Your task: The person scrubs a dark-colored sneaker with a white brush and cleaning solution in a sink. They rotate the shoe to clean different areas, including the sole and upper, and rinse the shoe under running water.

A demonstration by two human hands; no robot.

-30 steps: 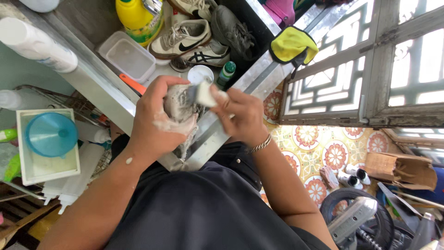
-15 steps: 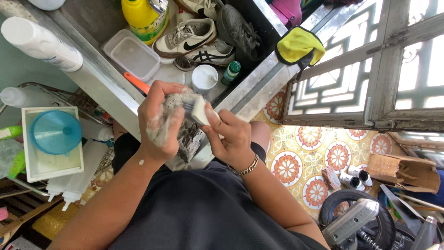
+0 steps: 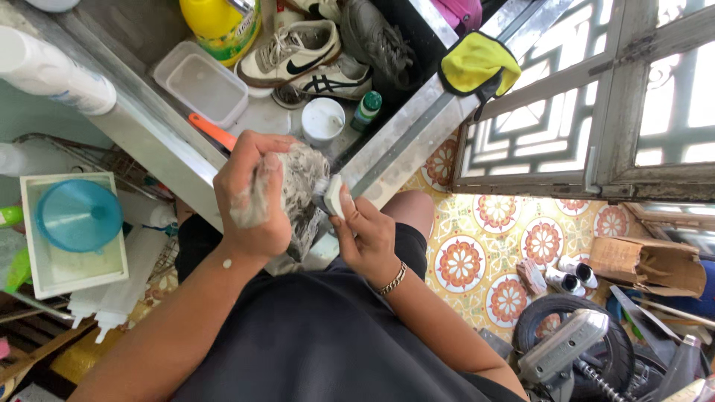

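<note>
My left hand (image 3: pixel 252 195) grips a soapy grey shoe (image 3: pixel 302 182), foam covering the fingers. My right hand (image 3: pixel 363 237) holds a small white brush (image 3: pixel 333 196) pressed against the shoe's side. Both hands are above the front edge of a steel sink (image 3: pixel 395 141). A bracelet sits on my right wrist. The shoe's toe is hidden behind my left hand.
In the sink lie a white sneaker (image 3: pixel 292 50), a dark shoe (image 3: pixel 376 37), a clear plastic tub (image 3: pixel 199 83), a white cup (image 3: pixel 323 117), a green-capped bottle (image 3: pixel 366 109) and a yellow bottle (image 3: pixel 220 26). A yellow cloth (image 3: pixel 477 65) hangs on the rim. A blue funnel (image 3: pixel 78 216) rests left.
Both hands with the shoe have come lower and nearer to my body. The brush has slid from the top of the shoe down its side.
</note>
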